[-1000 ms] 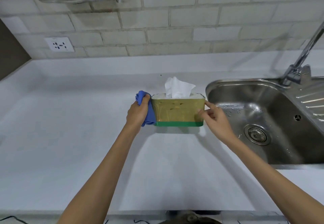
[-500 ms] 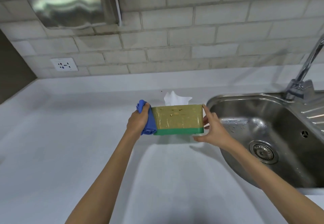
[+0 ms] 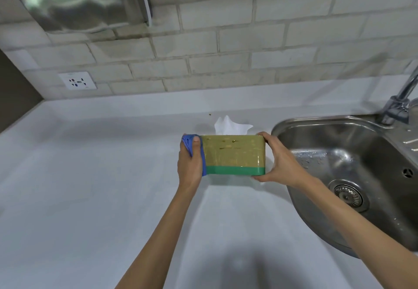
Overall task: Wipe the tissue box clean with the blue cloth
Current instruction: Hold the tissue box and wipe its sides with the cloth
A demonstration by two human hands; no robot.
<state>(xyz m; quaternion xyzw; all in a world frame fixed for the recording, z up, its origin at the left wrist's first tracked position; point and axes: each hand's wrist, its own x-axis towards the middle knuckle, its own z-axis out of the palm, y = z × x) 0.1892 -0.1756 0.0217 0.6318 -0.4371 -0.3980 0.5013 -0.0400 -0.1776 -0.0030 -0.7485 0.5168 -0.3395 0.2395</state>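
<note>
Tissue box [image 3: 233, 153], olive with green base band, held between both hands above the white table [image 3: 90, 187], just left of the steel sink [image 3: 352, 175]. Left hand [image 3: 190, 166] clamps the blue cloth [image 3: 188, 144] against the box's left end. Right hand [image 3: 282, 159] grips the right end. White tissue [image 3: 228, 126] protrudes from the top.
</note>
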